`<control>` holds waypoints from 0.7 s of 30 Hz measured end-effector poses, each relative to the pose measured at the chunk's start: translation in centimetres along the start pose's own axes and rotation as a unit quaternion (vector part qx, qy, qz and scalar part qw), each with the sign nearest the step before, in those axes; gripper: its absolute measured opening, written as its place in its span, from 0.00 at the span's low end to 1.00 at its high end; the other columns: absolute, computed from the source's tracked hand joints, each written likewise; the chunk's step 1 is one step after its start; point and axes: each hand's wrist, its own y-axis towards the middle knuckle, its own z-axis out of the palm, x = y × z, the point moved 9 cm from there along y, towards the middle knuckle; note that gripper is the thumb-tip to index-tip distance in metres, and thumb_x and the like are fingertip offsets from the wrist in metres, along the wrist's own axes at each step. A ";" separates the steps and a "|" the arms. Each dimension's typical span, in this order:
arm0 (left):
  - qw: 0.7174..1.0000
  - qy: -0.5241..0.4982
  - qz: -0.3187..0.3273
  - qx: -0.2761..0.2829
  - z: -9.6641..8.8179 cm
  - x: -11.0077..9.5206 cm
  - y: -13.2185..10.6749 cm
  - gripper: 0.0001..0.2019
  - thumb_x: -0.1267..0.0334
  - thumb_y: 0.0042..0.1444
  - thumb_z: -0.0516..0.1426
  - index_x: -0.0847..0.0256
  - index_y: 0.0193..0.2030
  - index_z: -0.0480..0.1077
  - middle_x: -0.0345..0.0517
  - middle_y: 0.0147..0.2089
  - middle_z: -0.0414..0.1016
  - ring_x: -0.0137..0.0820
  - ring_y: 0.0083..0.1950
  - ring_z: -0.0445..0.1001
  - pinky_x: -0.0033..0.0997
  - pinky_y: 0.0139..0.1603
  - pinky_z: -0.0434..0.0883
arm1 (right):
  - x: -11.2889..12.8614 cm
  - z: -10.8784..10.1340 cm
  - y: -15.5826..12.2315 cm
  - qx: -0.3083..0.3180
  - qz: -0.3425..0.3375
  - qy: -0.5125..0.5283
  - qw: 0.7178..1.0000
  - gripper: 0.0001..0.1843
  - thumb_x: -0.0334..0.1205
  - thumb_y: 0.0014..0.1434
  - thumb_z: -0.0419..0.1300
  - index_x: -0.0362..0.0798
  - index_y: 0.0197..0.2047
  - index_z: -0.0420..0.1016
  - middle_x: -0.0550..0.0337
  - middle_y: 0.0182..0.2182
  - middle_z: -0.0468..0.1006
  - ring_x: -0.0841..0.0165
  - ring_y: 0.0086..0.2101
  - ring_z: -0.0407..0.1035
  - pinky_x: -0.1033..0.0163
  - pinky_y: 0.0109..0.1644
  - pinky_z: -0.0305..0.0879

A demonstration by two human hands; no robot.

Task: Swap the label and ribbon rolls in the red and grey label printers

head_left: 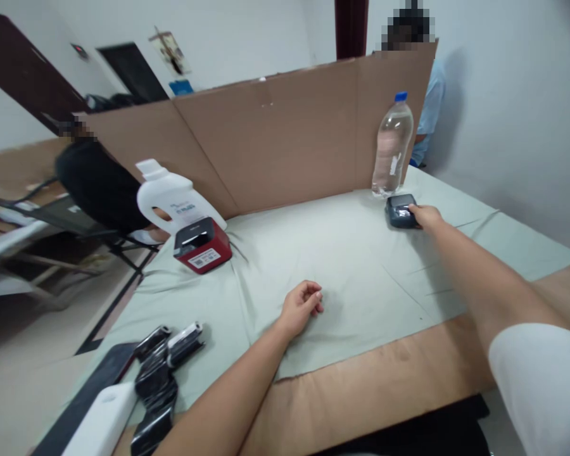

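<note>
At the far right of the cloth, my right hand (427,217) grips the near right side of a small dark boxy device (399,212), which looks like a portable printer. The device is on or just above the cloth, in front of a tall clear bottle (393,149) with a blue cap. My left hand (303,308) rests near the middle front of the cloth. Its fingers are loosely curled in, thumb close to them, and nothing shows in them.
A pale green cloth (285,247) covers the wooden table. At left stand a red and black box-shaped machine (203,246) and a white jug (171,193). Black film rolls (156,373) lie front left, beside a white case (102,418). A cardboard partition (275,139) closes the back; people sit beyond.
</note>
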 end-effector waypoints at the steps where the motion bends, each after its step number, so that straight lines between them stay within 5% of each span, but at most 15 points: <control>1: 1.000 0.006 0.000 0.000 0.0 0.0 0.0 0.16 0.52 0.50 0.59 0.62 0.39 0.66 0.38 0.23 0.71 0.27 0.24 0.70 0.26 0.25 0.65 | -0.1 -0.2 0.1 -0.009 -0.004 -0.024 1.000 0.10 0.41 0.60 0.60 0.41 0.37 0.75 0.49 0.32 0.77 0.58 0.39 0.72 0.56 0.43 0.68; 6: 0.995 0.102 0.020 0.003 0.4 -0.6 -0.4 0.11 0.57 0.55 0.54 0.62 0.41 0.67 0.40 0.26 0.70 0.29 0.27 0.71 0.29 0.30 0.68 | 1.3 -0.6 -2.3 -0.083 -0.049 -0.123 0.988 0.25 0.42 0.63 0.54 0.30 0.57 0.66 0.26 0.56 0.67 0.48 0.59 0.58 0.44 0.61 0.50; 8: 0.977 0.202 0.069 0.010 1.3 -1.8 -1.1 0.09 0.61 0.55 0.53 0.61 0.40 0.70 0.44 0.31 0.72 0.30 0.32 0.72 0.31 0.36 0.70 | 3.1 0.5 -4.6 -0.088 -0.133 -0.147 0.976 0.31 0.44 0.63 0.54 0.31 0.62 0.60 0.28 0.62 0.60 0.50 0.63 0.49 0.46 0.65 0.43; 11: 0.917 0.375 0.131 0.039 3.4 -3.6 -2.3 0.10 0.64 0.54 0.54 0.61 0.41 0.72 0.50 0.43 0.73 0.35 0.42 0.73 0.36 0.45 0.70 | 6.0 5.3 -10.7 0.017 -0.338 -0.189 0.922 0.30 0.47 0.64 0.52 0.34 0.62 0.62 0.34 0.61 0.64 0.54 0.63 0.52 0.50 0.67 0.43; 15: 0.866 0.447 0.107 0.199 4.6 -4.5 -1.8 0.11 0.60 0.52 0.59 0.59 0.42 0.74 0.48 0.41 0.75 0.36 0.42 0.74 0.35 0.45 0.70 | 5.1 11.4 -20.4 0.186 -0.487 -0.248 0.816 0.31 0.53 0.62 0.51 0.40 0.61 0.66 0.39 0.62 0.64 0.49 0.62 0.56 0.46 0.65 0.52; 17: 0.876 0.427 0.049 0.217 1.4 -5.8 0.4 0.08 0.60 0.54 0.57 0.59 0.37 0.75 0.45 0.36 0.77 0.34 0.37 0.74 0.33 0.43 0.70 | 4.1 12.6 -23.8 0.230 -0.517 -0.259 0.783 0.30 0.54 0.62 0.52 0.43 0.60 0.68 0.42 0.63 0.65 0.49 0.62 0.57 0.45 0.65 0.55; 19: 0.880 0.471 0.039 0.055 -5.8 -9.3 4.0 0.10 0.59 0.57 0.54 0.59 0.39 0.75 0.48 0.40 0.78 0.36 0.41 0.75 0.35 0.46 0.70 | 3.5 12.9 -25.4 0.244 -0.526 -0.260 0.772 0.29 0.53 0.63 0.51 0.44 0.60 0.69 0.43 0.62 0.66 0.51 0.62 0.58 0.46 0.65 0.56; 21: 0.834 0.530 0.054 -0.140 -13.9 -13.7 6.4 0.12 0.59 0.57 0.55 0.60 0.42 0.75 0.53 0.49 0.76 0.41 0.52 0.72 0.39 0.56 0.66 | 3.4 12.7 -25.7 0.247 -0.525 -0.260 0.772 0.28 0.52 0.64 0.50 0.44 0.60 0.69 0.44 0.62 0.67 0.52 0.62 0.59 0.47 0.65 0.57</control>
